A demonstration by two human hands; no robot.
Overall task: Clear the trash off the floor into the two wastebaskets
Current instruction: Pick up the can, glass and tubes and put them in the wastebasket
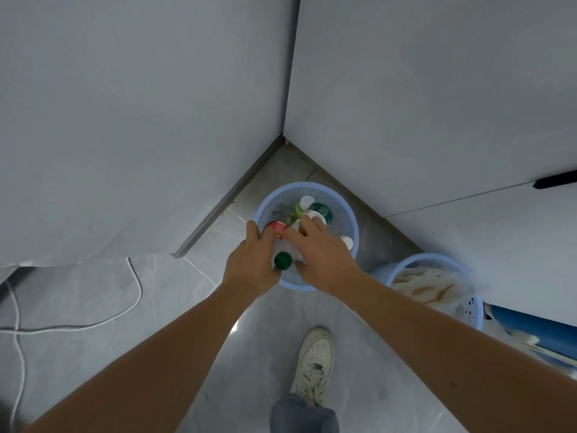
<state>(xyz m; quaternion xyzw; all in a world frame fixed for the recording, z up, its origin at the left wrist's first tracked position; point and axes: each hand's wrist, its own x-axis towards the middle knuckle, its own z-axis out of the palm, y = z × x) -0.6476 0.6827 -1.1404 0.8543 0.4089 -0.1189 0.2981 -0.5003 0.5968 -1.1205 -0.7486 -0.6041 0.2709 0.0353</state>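
We are standing over the corner wastebasket (307, 195) and lowering bottles into it. Our left hand (249, 264) is gripping a clear bottle with a green cap (283, 260), just above the basket's near rim. Our right hand (318, 254) is closing on another bottle (296, 229) beside it, though we cannot tell how firmly. This seems to be the dropping step; next, we judge, both hands must open so the bottles fall inside, not over the rim. We are counting two blue wastebaskets: this one and a second wastebasket (437, 260) to its right, holding crumpled paper (421, 285). Inside the corner basket we are seeing about four other bottles, partly hidden. No trash is showing on the floor (187, 307) near the basket.
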